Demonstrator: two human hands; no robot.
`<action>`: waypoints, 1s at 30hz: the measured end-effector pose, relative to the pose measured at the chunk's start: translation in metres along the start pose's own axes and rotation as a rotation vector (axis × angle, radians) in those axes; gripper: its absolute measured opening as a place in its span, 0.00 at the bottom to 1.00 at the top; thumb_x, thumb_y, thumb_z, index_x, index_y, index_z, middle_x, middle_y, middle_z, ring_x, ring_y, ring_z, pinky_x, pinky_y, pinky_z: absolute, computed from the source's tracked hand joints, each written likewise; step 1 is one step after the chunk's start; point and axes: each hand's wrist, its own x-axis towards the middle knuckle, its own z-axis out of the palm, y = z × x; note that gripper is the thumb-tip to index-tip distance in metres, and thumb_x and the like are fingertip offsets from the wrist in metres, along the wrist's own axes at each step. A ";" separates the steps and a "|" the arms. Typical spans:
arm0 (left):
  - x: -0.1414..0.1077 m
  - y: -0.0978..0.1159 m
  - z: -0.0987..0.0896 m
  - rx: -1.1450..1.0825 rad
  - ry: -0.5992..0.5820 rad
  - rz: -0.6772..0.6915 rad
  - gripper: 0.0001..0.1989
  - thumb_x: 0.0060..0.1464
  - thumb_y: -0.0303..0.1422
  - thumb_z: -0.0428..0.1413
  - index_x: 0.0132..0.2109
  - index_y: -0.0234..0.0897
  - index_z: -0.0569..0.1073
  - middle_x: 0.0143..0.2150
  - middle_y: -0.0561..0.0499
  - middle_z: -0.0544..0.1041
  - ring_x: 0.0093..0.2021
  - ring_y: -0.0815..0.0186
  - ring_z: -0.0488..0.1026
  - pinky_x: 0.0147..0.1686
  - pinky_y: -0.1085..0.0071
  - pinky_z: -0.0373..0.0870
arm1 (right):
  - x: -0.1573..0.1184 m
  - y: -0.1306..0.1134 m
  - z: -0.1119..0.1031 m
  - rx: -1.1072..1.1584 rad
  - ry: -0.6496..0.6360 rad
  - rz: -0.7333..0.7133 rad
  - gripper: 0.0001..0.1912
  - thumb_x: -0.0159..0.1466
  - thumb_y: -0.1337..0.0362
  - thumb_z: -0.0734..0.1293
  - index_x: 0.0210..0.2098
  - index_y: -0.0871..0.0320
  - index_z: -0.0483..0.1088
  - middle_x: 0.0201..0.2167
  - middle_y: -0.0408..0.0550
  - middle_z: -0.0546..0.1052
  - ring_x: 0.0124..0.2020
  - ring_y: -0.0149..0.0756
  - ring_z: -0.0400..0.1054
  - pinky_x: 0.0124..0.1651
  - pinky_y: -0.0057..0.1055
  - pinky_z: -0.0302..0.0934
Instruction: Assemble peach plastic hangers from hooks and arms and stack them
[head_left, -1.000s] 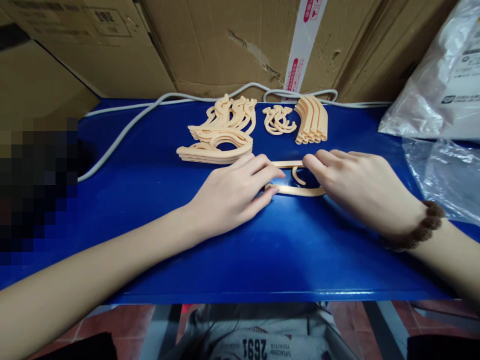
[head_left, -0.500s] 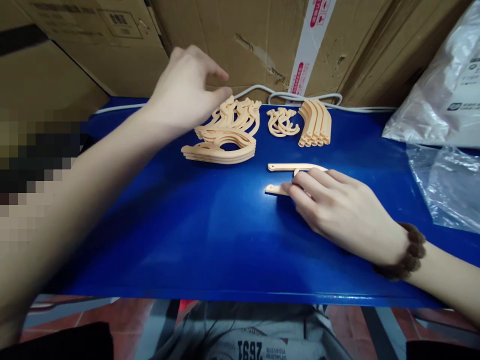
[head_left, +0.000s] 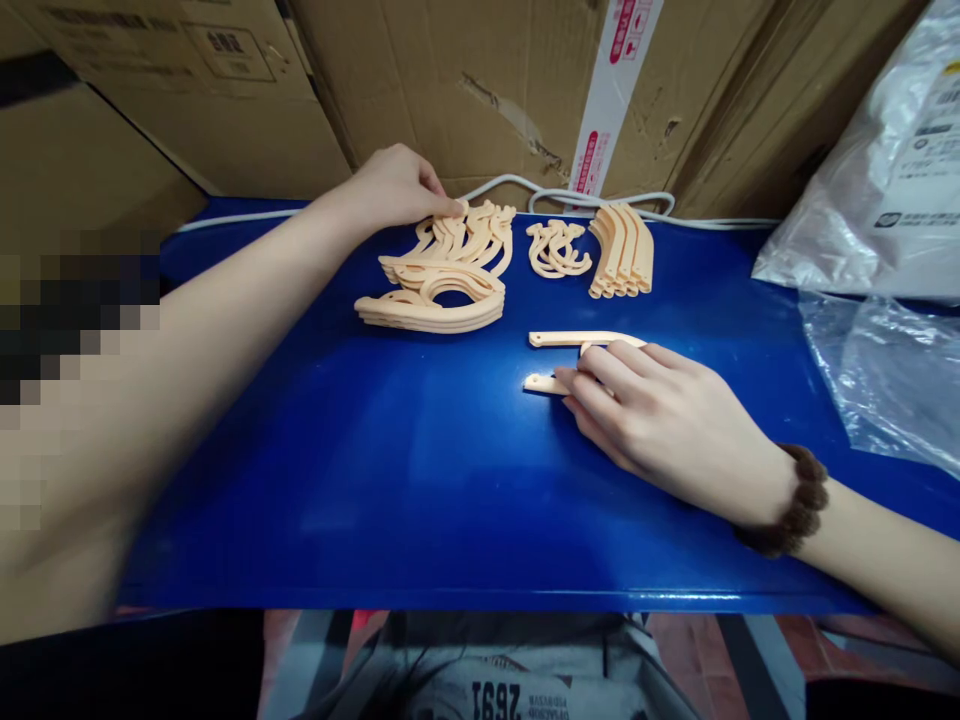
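My left hand (head_left: 409,190) reaches to the back of the blue table, thumb and fingertips pinched on the end of a beige curved plastic piece (head_left: 448,236) in a loose pile. In front of that pile lies a stack of beige hanger-shaped pieces (head_left: 431,318) with round openings. My right hand (head_left: 645,410) rests low over the table, its fingers closed round beige hanger arms; one long arm (head_left: 570,339) sticks out beyond the fingers, and the tip of a second (head_left: 538,384) shows nearer me. My palm hides the rest of them.
Small beige hooks (head_left: 556,250) and a row of curved beige hanger arms (head_left: 622,250) lie at the back of the blue table (head_left: 375,480). A white cable (head_left: 510,180) runs behind them, against cardboard boxes (head_left: 420,90). Clear plastic bags (head_left: 862,220) lie at the right.
My left hand has come down onto the pile, and its fingers have closed on a piece there. My right hand stays on the hanger arms; the whole view has shifted slightly.
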 end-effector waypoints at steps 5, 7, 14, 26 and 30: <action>0.005 0.003 0.001 -0.040 -0.011 0.057 0.18 0.50 0.45 0.66 0.41 0.35 0.77 0.33 0.61 0.77 0.32 0.75 0.61 0.37 0.74 0.60 | -0.001 0.000 0.001 0.001 -0.007 0.003 0.11 0.72 0.65 0.60 0.39 0.61 0.73 0.35 0.48 0.74 0.39 0.41 0.69 0.43 0.36 0.58; 0.004 0.003 0.002 -0.049 -0.007 0.069 0.18 0.51 0.43 0.67 0.42 0.34 0.77 0.33 0.61 0.77 0.32 0.75 0.61 0.38 0.74 0.61 | -0.001 0.000 0.001 -0.003 -0.011 -0.001 0.12 0.72 0.65 0.59 0.39 0.62 0.73 0.35 0.49 0.74 0.39 0.41 0.69 0.43 0.36 0.58; 0.005 0.003 0.001 -0.016 0.077 0.092 0.20 0.54 0.46 0.63 0.45 0.32 0.77 0.35 0.57 0.79 0.33 0.74 0.61 0.37 0.75 0.60 | 0.000 0.000 0.002 -0.008 -0.013 -0.001 0.10 0.71 0.67 0.61 0.39 0.62 0.73 0.35 0.50 0.74 0.38 0.41 0.69 0.40 0.36 0.59; 0.012 0.006 -0.004 0.009 -0.022 -0.004 0.11 0.47 0.35 0.69 0.32 0.39 0.75 0.15 0.65 0.63 0.28 0.72 0.55 0.32 0.72 0.54 | 0.000 -0.001 0.001 -0.013 -0.022 0.002 0.13 0.73 0.66 0.57 0.39 0.62 0.73 0.34 0.49 0.73 0.37 0.42 0.70 0.40 0.37 0.58; 0.011 0.010 -0.002 -0.015 -0.012 -0.034 0.09 0.45 0.27 0.68 0.30 0.40 0.75 0.16 0.66 0.63 0.28 0.73 0.56 0.31 0.72 0.54 | 0.001 -0.001 0.002 -0.001 -0.039 0.009 0.12 0.72 0.66 0.58 0.36 0.60 0.70 0.32 0.48 0.72 0.34 0.41 0.68 0.39 0.36 0.56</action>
